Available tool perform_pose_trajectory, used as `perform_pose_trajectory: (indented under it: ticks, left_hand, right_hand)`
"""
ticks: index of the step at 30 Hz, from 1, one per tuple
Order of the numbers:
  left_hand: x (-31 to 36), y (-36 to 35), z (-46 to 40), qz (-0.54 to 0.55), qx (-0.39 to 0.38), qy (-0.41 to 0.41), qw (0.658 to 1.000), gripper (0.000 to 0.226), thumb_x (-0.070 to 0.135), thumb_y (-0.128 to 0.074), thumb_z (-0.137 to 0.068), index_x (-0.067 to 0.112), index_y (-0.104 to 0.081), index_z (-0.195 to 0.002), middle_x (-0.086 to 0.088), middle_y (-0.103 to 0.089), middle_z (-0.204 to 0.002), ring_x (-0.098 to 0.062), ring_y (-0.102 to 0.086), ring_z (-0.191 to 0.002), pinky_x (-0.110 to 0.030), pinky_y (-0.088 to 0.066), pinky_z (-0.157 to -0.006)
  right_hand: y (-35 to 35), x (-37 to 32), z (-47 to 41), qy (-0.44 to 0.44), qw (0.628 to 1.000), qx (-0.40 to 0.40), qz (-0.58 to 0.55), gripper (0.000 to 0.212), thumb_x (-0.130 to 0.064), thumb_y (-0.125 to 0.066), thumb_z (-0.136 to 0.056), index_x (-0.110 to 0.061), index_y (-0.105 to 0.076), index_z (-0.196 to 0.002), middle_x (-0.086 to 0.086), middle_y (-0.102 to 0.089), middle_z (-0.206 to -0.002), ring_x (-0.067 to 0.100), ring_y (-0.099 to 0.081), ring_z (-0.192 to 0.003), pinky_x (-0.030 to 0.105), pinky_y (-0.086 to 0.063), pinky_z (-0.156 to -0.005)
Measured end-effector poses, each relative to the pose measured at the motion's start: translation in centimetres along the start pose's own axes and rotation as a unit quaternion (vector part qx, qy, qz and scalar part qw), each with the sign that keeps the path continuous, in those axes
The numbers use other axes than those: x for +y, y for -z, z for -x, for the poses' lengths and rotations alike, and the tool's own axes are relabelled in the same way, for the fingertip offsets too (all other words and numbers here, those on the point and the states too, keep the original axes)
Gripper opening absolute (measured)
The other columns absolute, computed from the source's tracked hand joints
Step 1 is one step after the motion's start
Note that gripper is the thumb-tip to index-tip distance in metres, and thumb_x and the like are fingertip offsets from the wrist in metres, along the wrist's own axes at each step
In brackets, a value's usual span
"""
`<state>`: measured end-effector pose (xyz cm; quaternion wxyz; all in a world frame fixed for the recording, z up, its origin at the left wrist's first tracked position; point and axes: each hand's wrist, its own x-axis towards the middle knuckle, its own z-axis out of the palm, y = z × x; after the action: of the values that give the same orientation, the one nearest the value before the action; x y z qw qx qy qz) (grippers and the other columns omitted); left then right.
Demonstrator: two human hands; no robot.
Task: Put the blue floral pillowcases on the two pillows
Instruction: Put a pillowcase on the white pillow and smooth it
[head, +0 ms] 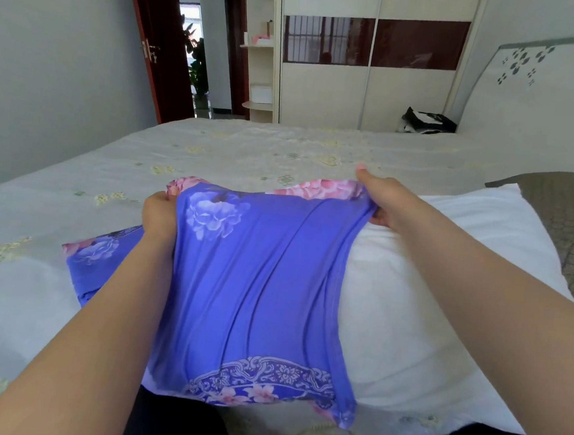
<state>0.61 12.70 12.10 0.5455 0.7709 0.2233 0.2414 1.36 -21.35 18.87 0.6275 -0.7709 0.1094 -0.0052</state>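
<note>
A blue floral pillowcase (256,283) covers the left part of a white pillow (410,295) lying across the bed in front of me. My left hand (158,217) grips the case's far left corner. My right hand (386,201) pinches the case's open edge at the far right, where it meets the bare pillow. A second blue floral pillowcase (100,261) lies flat on the bed under my left forearm. A grey-brown patterned pillow (573,233) lies at the right, partly under the white one.
The bed (249,149) has a pale embroidered cover. A white headboard (535,99) stands at the right. A wardrobe (359,68), shelves and an open door (154,52) lie beyond the bed. A dark bag (427,120) sits by the far bedside.
</note>
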Motion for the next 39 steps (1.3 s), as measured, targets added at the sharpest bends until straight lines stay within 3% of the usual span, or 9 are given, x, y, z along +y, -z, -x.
perform_pose_trajectory:
  ticks: [5,6,7,11,19,22,28,35,39]
  left_hand:
    - [-0.5,0.4,-0.1,-0.025,0.045,-0.021,0.998,0.024,0.012,-0.047,-0.09,0.007,-0.047,-0.066,-0.016,-0.042,-0.063,-0.016,-0.026,-0.084,-0.034,-0.032,-0.062]
    - [-0.5,0.5,0.1,-0.044,0.056,-0.019,0.997,0.03,0.02,-0.045,-0.096,0.0,-0.054,-0.075,-0.027,-0.053,-0.074,-0.033,-0.046,-0.115,-0.036,-0.036,-0.065]
    - [-0.5,0.5,0.5,-0.071,0.063,-0.019,0.995,0.039,0.027,-0.041,-0.099,-0.005,-0.056,-0.082,-0.033,-0.058,-0.088,-0.046,-0.055,-0.085,-0.036,-0.037,-0.069]
    - [0.9,-0.6,1.9,-0.134,0.053,-0.073,0.987,0.043,0.031,-0.035,-0.1,-0.006,-0.056,-0.101,-0.03,-0.059,-0.108,-0.043,-0.055,-0.101,-0.039,-0.039,-0.076]
    - [2.2,-5.0,8.6,-0.263,-0.039,-0.328,0.907,0.039,0.021,-0.042,-0.096,0.012,-0.045,-0.134,-0.012,-0.054,-0.131,-0.029,-0.045,-0.124,-0.043,-0.029,-0.106]
    - [2.2,-5.6,9.8,-0.267,-0.054,-0.339,0.9,0.039,0.026,-0.038,-0.098,0.015,-0.043,-0.135,-0.009,-0.052,-0.133,-0.026,-0.041,-0.128,-0.046,-0.023,-0.111]
    - [2.4,-4.9,11.2,-0.359,-0.065,-0.359,0.859,0.043,0.037,-0.035,-0.098,0.018,-0.04,-0.137,-0.006,-0.041,-0.146,-0.023,-0.03,-0.138,-0.046,-0.015,-0.115]
    - [1.2,-7.6,15.0,-0.397,-0.197,-0.369,0.817,0.049,0.046,-0.024,-0.1,0.029,-0.028,-0.145,0.005,-0.022,-0.156,-0.016,-0.015,-0.144,-0.048,-0.009,-0.116]
    - [0.9,-8.5,14.4,-0.391,-0.202,-0.357,0.824,0.048,0.046,-0.023,-0.1,0.03,-0.029,-0.145,0.005,-0.022,-0.156,-0.015,-0.016,-0.144,-0.048,-0.009,-0.116]
  right_hand:
    - [-0.2,0.8,-0.3,0.127,0.967,0.046,0.215,0.024,-0.02,-0.054,-0.094,-0.01,-0.056,-0.072,0.007,-0.054,-0.072,0.022,-0.05,-0.065,0.027,-0.04,-0.061]
    - [1.1,1.0,-0.5,0.164,0.948,0.09,0.256,0.029,-0.022,-0.051,-0.095,-0.011,-0.053,-0.068,0.009,-0.054,-0.075,0.023,-0.05,-0.07,0.027,-0.036,-0.063]
    - [2.4,1.5,-0.7,0.185,0.929,0.128,0.294,0.033,-0.025,-0.05,-0.096,-0.013,-0.048,-0.066,0.011,-0.053,-0.079,0.026,-0.051,-0.077,0.027,-0.033,-0.066]
    - [4.2,4.5,-1.9,0.165,0.926,0.185,0.284,0.03,-0.035,-0.051,-0.095,-0.011,-0.054,-0.077,0.01,-0.054,-0.085,0.028,-0.054,-0.088,0.033,-0.037,-0.071]
    - [-3.1,4.9,6.0,0.19,0.975,-0.005,0.112,0.072,-0.027,-0.06,-0.091,-0.013,-0.017,-0.148,0.007,-0.041,-0.143,0.021,-0.045,-0.126,0.014,-0.03,-0.091]
    - [-4.9,7.0,9.6,0.265,0.934,-0.071,0.229,0.054,-0.024,-0.049,-0.097,-0.028,-0.027,-0.145,0.005,-0.061,-0.117,0.026,-0.055,-0.113,0.027,-0.04,-0.088]
    - [4.7,12.0,5.2,0.116,0.928,0.187,0.299,0.037,-0.029,-0.042,-0.098,-0.031,-0.046,-0.134,0.014,-0.062,-0.121,0.036,-0.056,-0.108,0.039,-0.043,-0.087]
    - [0.4,10.0,10.2,0.175,0.97,0.112,0.126,0.064,-0.047,-0.053,-0.09,-0.027,-0.022,-0.143,0.006,-0.059,-0.104,0.03,-0.059,-0.105,0.037,-0.045,-0.086]
    - [-3.0,14.5,16.1,0.18,0.945,-0.03,0.27,0.065,-0.039,-0.046,-0.096,-0.04,-0.005,-0.147,0.009,-0.058,-0.126,0.032,-0.061,-0.101,0.036,-0.046,-0.083]
